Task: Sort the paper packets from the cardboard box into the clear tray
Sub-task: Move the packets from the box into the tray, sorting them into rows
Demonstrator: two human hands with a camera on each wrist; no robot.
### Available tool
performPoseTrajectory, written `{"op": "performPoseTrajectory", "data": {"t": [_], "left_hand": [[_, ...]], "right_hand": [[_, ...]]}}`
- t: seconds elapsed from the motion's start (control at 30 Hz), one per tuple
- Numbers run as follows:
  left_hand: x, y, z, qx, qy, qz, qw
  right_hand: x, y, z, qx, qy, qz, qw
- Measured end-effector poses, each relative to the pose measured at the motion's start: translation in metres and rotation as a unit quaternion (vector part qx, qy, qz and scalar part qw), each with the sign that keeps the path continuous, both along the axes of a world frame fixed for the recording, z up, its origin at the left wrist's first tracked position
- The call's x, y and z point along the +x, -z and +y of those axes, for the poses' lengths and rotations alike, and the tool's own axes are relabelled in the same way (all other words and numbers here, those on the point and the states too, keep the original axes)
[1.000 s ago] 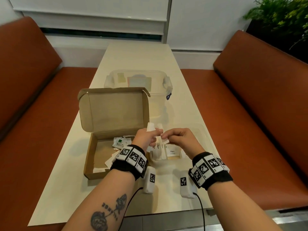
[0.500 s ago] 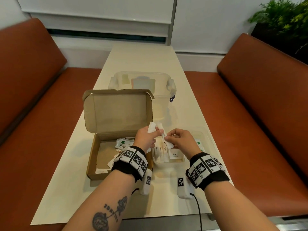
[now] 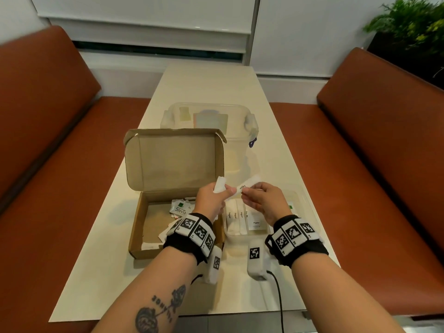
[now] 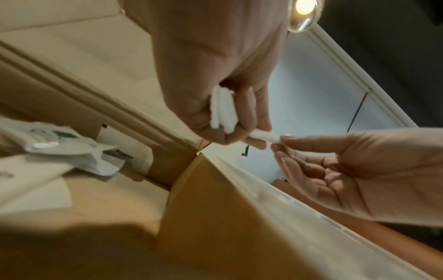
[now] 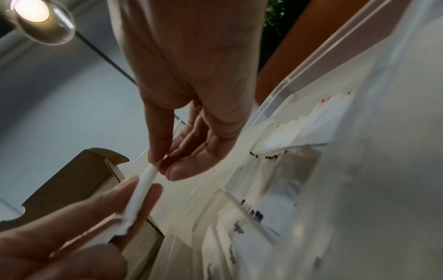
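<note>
- Brown cardboard box [image 3: 153, 227], lid open, holds a loose heap of paper packets [image 3: 179, 210] left to sort.
- Clear plastic tray [image 3: 302, 203] beside it already has sugar sticks and a pepper packet filed.
- My left hand [image 3: 211, 198] clutches a white bundle [image 3: 219, 185].
- My right hand [image 3: 264, 200] pinches one long white sugar stick [image 3: 248, 186], passing between hands above the tray.

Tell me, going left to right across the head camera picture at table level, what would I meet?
Left bench → cardboard box → left hand, holding white packets → sugar packet → right hand, pinching that packet → clear tray → right bench.
</note>
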State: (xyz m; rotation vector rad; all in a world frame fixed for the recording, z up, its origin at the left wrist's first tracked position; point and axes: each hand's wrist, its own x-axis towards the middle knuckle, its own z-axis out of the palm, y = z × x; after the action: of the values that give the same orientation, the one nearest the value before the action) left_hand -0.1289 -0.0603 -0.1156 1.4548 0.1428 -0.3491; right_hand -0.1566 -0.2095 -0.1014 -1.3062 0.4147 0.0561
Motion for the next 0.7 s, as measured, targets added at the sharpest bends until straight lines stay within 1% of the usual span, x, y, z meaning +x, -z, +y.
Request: {"op": "performPoseTrajectory", "data": {"t": [0.13, 0.27, 0.4, 0.5, 0.63, 0.7], "left_hand": [[-0.0007, 0.0013, 0.0032, 0.028, 0.059, 0.004, 0.998], [-0.0020, 0.0019, 0.0030, 0.060, 0.060, -0.012, 0.996], [-0.0012, 0.0054, 0.0036, 0.058, 0.075, -0.015, 0.995], [0.0002, 0.0058, 0.0022, 0.052, 0.060, -0.009, 0.997], [0.0031, 0.0043, -0.0011, 0.064, 0.026, 0.012, 0.998], [0.0032, 0.0045, -0.0012, 0.052, 0.031, 0.026, 0.998]], "right_hand": [[0.0048, -0.0013, -0.0025, -0.025, -0.004, -0.003, 1.000], [0.0036, -0.0015, 0.0007, -0.123, -0.060, -0.004, 0.991], [0.0025, 0.0007, 0.0011, -0.136, -0.078, -0.007, 0.988], [0.0002, 0.0009, 0.0009, -0.136, -0.082, -0.022, 0.987], [-0.0033, -0.0015, -0.0005, -0.182, -0.112, -0.064, 0.975], [-0.0048, -0.0021, -0.0014, -0.184, -0.121, -0.073, 0.973]]}}
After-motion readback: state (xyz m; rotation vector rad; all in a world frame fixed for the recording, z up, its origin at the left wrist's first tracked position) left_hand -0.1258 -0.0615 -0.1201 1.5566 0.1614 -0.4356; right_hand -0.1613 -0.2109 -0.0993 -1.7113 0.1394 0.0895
